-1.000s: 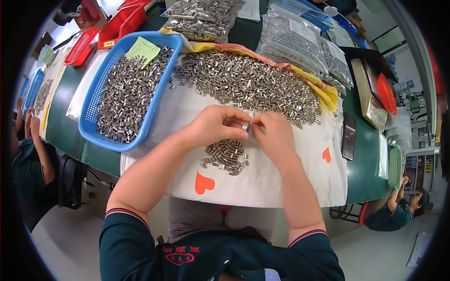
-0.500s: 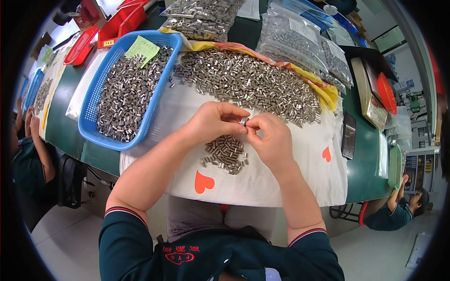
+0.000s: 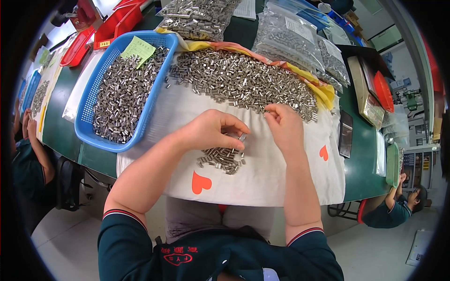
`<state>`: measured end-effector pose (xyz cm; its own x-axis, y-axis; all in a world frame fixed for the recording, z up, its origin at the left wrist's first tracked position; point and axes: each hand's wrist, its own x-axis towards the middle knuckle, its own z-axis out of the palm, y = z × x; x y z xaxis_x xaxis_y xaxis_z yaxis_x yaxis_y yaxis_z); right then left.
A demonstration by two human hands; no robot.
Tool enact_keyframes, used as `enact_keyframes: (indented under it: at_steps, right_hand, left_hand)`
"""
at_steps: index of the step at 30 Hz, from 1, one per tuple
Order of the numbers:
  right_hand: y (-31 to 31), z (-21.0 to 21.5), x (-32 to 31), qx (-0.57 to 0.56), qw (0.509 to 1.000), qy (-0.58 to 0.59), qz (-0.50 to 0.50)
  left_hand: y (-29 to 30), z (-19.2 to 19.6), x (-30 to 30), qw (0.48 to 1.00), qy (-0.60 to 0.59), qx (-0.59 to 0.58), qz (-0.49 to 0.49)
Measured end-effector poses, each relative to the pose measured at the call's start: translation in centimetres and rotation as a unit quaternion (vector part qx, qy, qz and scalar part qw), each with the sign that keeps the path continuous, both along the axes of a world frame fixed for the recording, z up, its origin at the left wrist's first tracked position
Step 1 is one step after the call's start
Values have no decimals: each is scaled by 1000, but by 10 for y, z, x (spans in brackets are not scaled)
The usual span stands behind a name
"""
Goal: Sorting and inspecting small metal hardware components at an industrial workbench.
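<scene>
My left hand (image 3: 216,130) is curled above a small pile of short metal cylinders (image 3: 222,160), with a small metal cylinder (image 3: 243,137) between its thumb and fingers. My right hand (image 3: 284,127) is at the near edge of a large heap of the same shiny cylinders (image 3: 243,79). Its thumb and forefinger are pinched together, and a glint of metal shows at their tips. Both piles lie on a white cloth (image 3: 262,180) printed with orange hearts.
On the left stands a blue perforated basket (image 3: 82,112) full of cylinders, a green slip (image 3: 138,50) on top. A rolled yellow-orange cloth (image 3: 262,59) borders the heap's far side. Behind lie bags of metal parts (image 3: 199,18). A dark phone (image 3: 346,133) rests at right. Co-workers sit on both sides.
My right hand has left my left hand and moved up and right to the large heap's edge. My left hand has dropped slightly and still holds a cylinder.
</scene>
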<state>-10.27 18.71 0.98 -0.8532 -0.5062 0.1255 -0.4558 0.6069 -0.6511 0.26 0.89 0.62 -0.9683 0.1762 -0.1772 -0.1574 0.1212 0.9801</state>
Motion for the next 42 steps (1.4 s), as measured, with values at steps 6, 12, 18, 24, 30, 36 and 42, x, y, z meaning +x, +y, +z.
enact_keyframes:
  at_steps: [6, 12, 18, 24, 30, 36, 42]
  right_hand:
    - [-17, -19, 3, 45, 974, 209, 77]
    - [-12, 0, 22, -150, 977, -136, 59]
    - [-13, 4, 26, -215, 952, -169, 139]
    - [-17, 4, 35, -123, 962, 175, 168]
    - [-11, 15, 29, -139, 973, -86, 161]
    - [-4, 10, 12, -144, 964, -178, 133]
    - [-24, -21, 5, 50, 976, 200, 68]
  left_hand:
    - [-3, 0, 0, 999, 28, -47, -2]
    - [-4, -15, -6, 986, 1, 140, 91]
    - [-5, -17, -6, 977, 11, 194, 94]
    - [-4, -13, -5, 983, 7, 150, 104]
    - [-4, -11, -5, 988, 14, 123, 94]
    - [-2, -2, 0, 998, 20, 49, 31]
    - [-3, 1, 1, 999, 30, -37, -20]
